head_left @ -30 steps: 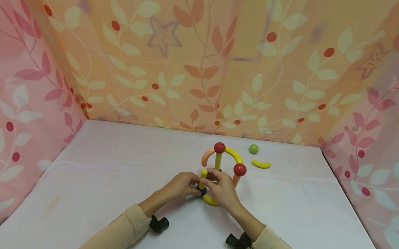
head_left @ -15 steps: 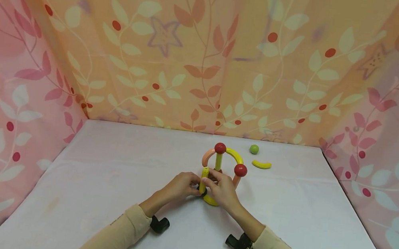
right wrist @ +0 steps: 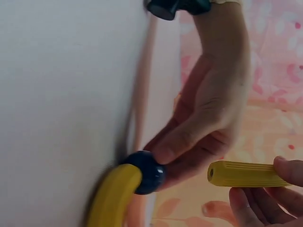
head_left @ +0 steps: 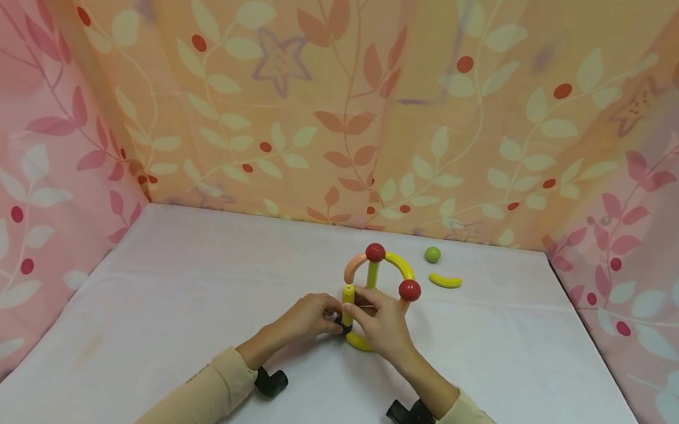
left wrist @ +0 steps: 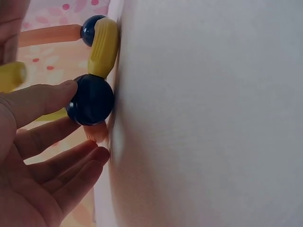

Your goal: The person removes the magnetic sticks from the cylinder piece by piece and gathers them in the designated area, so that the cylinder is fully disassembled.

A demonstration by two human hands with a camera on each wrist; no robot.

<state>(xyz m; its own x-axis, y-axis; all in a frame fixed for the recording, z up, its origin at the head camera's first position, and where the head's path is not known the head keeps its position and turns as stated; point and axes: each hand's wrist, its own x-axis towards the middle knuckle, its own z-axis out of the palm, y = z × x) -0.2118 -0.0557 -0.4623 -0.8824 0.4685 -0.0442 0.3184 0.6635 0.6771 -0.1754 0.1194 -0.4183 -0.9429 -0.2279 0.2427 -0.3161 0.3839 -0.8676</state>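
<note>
Centrally, we see the left hand (head_left: 308, 313) pinching a dark blue ball (left wrist: 90, 100) at the white tabletop (head_left: 219, 255), a curved yellow piece (left wrist: 105, 47) adjoining it; the right hand (head_left: 385, 322) pinches a straight yellow rod (right wrist: 246, 174) upright above the ball, the two apart. Farther back, we note a green ball (head_left: 432, 254).

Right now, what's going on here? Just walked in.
The person's left hand pinches a dark blue ball at the base of a ball-and-rod frame. The right hand holds a straight yellow rod above that ball; the right wrist view shows a gap, so they aren't joined. Two red balls sit at the top of the frame, linked by a yellow curved piece. A green ball and a loose yellow arc lie on the table.
</note>
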